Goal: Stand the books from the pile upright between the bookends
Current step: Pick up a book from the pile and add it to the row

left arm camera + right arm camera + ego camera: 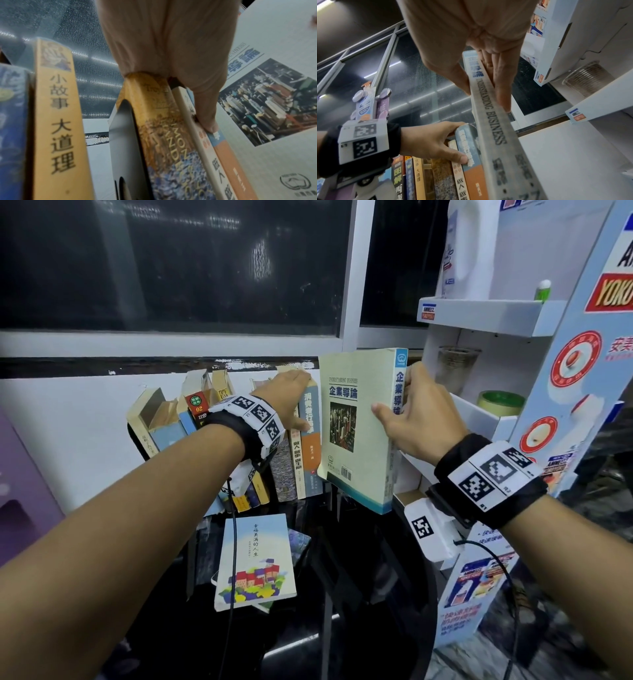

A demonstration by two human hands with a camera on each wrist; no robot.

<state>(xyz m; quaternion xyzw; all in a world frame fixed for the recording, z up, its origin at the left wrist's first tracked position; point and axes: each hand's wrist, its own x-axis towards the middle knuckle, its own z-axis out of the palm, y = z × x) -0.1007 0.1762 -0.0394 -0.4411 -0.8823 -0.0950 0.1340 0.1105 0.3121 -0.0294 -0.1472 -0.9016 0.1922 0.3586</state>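
fingers [502, 86] pinch thick matte textbook [356, 426] | left hand [291, 402] grips glossy spines [310, 433]

The cream book [489, 115] is showing "UNDERSTANDING BUSINESS" down its spine, 企業導論 on its cover; a yellow spine [58, 121] is reading 小故事大道理; the display stand [613, 292] is flashing "YOKO".

A dark, glossy tabletop [359, 628] carried a row of upright books [287, 460] against the white wall, some at the left end leaning. In front of the row, a pale paperback with a colourful houses illustration [255, 563] lay flat on the tabletop, over another book [301, 542] beneath it.
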